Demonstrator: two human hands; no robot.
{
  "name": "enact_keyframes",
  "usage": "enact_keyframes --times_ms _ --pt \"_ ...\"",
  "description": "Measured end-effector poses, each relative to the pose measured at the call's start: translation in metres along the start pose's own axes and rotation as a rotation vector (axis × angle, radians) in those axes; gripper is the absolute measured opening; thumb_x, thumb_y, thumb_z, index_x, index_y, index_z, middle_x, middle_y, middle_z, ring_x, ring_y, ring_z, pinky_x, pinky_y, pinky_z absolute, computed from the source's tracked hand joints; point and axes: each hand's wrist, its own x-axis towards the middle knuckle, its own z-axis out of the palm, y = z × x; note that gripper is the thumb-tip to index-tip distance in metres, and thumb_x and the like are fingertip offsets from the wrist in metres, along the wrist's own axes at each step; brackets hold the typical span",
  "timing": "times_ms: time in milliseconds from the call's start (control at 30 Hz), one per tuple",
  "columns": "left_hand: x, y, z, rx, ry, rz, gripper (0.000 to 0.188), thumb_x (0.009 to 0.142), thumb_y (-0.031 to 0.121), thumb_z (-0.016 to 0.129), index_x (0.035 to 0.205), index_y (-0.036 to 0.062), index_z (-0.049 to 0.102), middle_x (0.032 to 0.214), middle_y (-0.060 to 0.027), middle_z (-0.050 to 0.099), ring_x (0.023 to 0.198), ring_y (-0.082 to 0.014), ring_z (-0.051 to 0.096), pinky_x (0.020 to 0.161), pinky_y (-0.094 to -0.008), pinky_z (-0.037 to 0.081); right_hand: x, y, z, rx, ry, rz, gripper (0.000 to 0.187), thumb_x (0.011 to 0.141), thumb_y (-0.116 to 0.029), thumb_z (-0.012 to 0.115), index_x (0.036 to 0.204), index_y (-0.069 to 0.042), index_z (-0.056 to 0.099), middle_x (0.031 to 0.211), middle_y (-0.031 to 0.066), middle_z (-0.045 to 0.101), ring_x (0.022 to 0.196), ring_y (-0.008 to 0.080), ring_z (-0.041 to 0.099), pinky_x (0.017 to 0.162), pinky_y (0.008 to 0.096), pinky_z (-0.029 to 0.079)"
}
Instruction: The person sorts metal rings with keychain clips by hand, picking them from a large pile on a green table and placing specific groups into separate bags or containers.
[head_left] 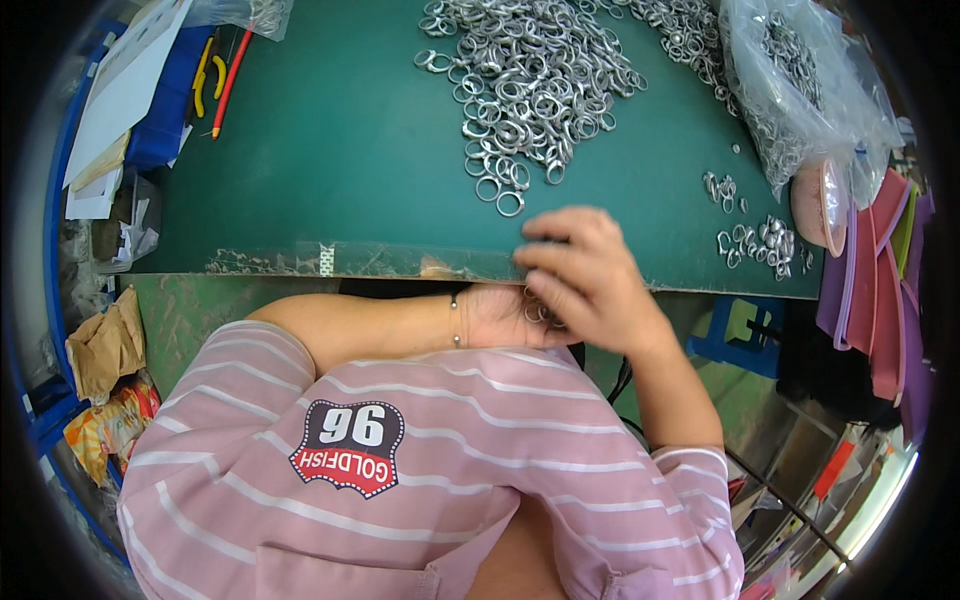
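A green tabletop fills the upper view. Just off its near edge, the left hand lies palm up with a few metal rings in it; the right hand hides its fingertips, so how firmly it holds them cannot be told. The right hand is over it, fingers loosely bent and parted — no ring visible between them. A large heap of rings lies ahead, a smaller group of rings to the right. The step looks like handling rings by the palmful; the next move probably calls for a light pinch on one — without spilling the others.
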Motion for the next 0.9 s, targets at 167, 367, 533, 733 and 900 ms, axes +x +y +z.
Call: enact_keyframes --times_ms 167,367,533,733,900 --pt "-0.02 0.007 -0.026 -0.08 -0.276 -0.103 0.038 0.104 0.022 0.035 0.139 0.009 0.039 0.141 -0.0118 0.045 0.127 -0.0228 0.049 0.109 -0.038 0.041 -0.021 -0.026 0.026 0.394 -0.039 -0.08 0.017 0.078 -0.003 0.068 0.095 -0.001 0.069 0.108 0.014 0.063 0.102 0.032 0.06 0.09 0.0428 0.046" --pt "-0.017 0.003 -0.003 -0.112 0.083 -0.088 0.045 0.1 0.03 0.048 0.126 -0.0055 0.051 0.121 -0.0251 0.059 0.115 -0.0383 0.058 0.096 -0.0505 0.051 0.055 0.006 0.028 -0.241 0.121 -0.139 0.032 0.077 -0.008 0.068 0.108 -0.003 0.064 0.122 0.0101 0.06 0.117 0.0303 0.055 0.095 0.0432 0.045" --pt "-0.019 0.003 0.001 -0.013 0.135 -0.002 0.042 0.099 0.029 0.051 0.124 -0.0044 0.054 0.12 -0.0228 0.061 0.112 -0.0368 0.06 0.092 -0.049 0.054 0.027 0.012 0.01 -0.158 0.042 -0.107 0.027 0.077 -0.005 0.069 0.105 -0.005 0.067 0.116 0.0067 0.062 0.11 0.0291 0.057 0.091 0.0399 0.044" --pt "-0.012 0.005 -0.006 0.06 0.11 -0.034 0.042 0.1 0.028 0.048 0.129 -0.0024 0.052 0.124 -0.0206 0.06 0.114 -0.0328 0.061 0.097 -0.0448 0.053 -0.021 0.025 -0.025 0.31 0.422 0.276 0.018 0.083 0.004 0.064 0.101 0.001 0.067 0.11 0.012 0.062 0.104 0.0212 0.058 0.088 0.033 0.045" --pt "-0.009 0.008 -0.007 0.022 0.089 -0.079 0.043 0.102 0.027 0.043 0.132 -0.0027 0.05 0.126 -0.0223 0.058 0.116 -0.0326 0.059 0.1 -0.0447 0.051 -0.044 0.027 -0.031 0.3 0.436 0.374 0.014 0.082 0.006 0.065 0.096 0.002 0.066 0.099 0.0095 0.061 0.094 0.0164 0.057 0.081 0.0268 0.046"
